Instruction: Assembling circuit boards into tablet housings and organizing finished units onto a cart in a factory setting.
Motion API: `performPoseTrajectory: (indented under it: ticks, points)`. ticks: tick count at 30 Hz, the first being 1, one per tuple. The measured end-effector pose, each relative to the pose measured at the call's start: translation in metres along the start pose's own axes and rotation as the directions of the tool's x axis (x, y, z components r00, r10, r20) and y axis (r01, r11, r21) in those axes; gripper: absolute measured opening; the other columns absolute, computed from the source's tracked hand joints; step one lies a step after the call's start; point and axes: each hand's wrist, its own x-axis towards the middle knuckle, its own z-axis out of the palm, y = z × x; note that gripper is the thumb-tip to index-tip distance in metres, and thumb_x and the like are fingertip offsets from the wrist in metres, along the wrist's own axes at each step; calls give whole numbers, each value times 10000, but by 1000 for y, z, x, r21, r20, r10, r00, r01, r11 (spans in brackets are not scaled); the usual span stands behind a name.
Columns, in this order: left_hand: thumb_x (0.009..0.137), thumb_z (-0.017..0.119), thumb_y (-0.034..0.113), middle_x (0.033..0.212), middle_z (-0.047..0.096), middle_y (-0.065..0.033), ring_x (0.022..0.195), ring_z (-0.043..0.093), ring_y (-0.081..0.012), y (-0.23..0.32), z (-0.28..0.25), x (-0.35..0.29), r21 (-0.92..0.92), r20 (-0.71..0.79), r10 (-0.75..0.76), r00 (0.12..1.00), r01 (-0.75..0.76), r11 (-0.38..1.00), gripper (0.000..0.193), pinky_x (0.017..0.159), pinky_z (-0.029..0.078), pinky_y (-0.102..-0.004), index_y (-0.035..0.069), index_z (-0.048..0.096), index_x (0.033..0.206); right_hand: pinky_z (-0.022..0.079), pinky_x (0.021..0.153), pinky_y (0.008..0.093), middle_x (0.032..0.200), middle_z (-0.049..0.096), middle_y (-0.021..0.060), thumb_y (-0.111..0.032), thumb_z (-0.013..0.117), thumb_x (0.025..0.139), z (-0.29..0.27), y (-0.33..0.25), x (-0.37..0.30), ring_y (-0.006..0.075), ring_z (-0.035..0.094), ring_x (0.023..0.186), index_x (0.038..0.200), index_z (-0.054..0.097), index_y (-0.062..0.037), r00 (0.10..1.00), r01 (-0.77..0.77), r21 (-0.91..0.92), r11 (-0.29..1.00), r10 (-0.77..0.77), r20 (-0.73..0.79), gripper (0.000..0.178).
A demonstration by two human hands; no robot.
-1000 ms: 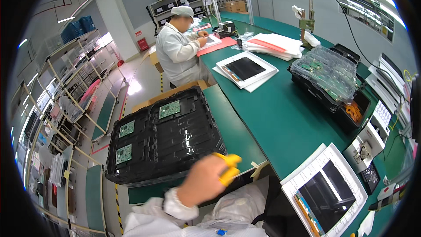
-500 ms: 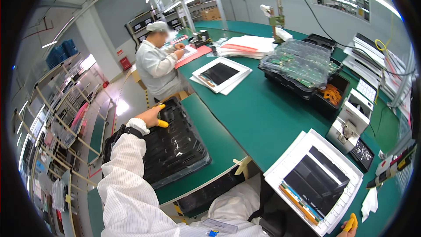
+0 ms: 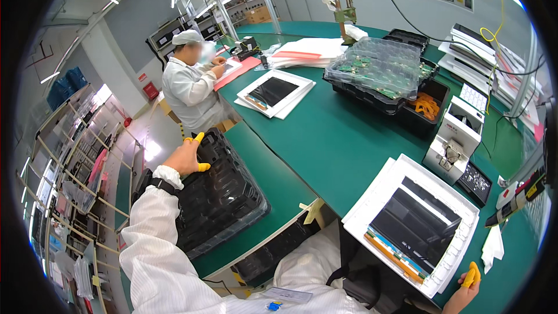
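Observation:
My left hand (image 3: 185,157), with yellow finger cots on thumb and forefinger, lies at the far left part of a black moulded plastic tray (image 3: 224,189). Its thumb and forefinger are spread apart on the tray; the other fingers are mostly hidden. At the lower right, my right hand (image 3: 463,296) also wears yellow cots. Its fingers are bent close together, and nothing shows between them. Beside that hand is a white frame-like tray (image 3: 372,197) holding a dark display panel (image 3: 415,227) with an orange-and-blue strip along one edge.
Across the green table (image 3: 314,145) is another white tray (image 3: 296,81) with a dark panel. Clear trays of green circuit boards (image 3: 378,70) sit on black bins, one holding orange parts (image 3: 425,106). A white device (image 3: 456,139) stands at right. A co-worker (image 3: 192,87) works far left.
The view has shifted a little, so most things sit further left. My left hand stays on the black tray. Slightly more of my right hand shows beside the white tray.

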Motion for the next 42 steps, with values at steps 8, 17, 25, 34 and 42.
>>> performPoseTrajectory:
  ticks: [8,17,25,34,42]
  points:
    - [708,808,255,1166,592,-180,1045,577,-296,-19,-8,16,-235,23,42,999,-35,971,737,839,458,-360,2,476,1315,423,591,249,769,595,42,-154,559,953,-2,8,-1,117,515,643,1041,663,3,999,4,19,1000,-3,-34,208]
    - [883,635,213,684,558,11,648,504,-72,-9,-87,33,-577,-287,-80,955,-105,810,177,599,404,-253,40,646,916,316,590,183,751,476,-22,-99,419,973,-17,89,8,46,401,658,1153,575,6,968,87,192,978,-37,-250,261]
    - [928,600,230,762,539,88,622,426,16,137,-139,39,-805,-459,-17,888,-408,430,186,550,328,-180,65,615,1012,318,582,195,739,473,-19,-166,472,991,-35,57,-3,53,404,646,1206,566,5,943,263,37,964,-249,-220,291]
    - [917,624,271,747,561,48,609,493,-29,336,-103,49,-907,-320,446,836,-406,110,226,555,411,-203,46,606,927,420,678,254,759,568,48,-117,546,905,-57,-58,-25,147,519,659,1061,587,8,876,476,77,876,-464,-133,204]
    - [908,643,220,757,543,79,662,435,7,447,-63,-58,-938,-278,718,638,-341,-60,170,585,330,-170,56,596,917,436,685,243,986,612,78,-163,665,867,0,-114,37,118,503,727,1298,466,-12,923,346,78,935,-354,148,499]
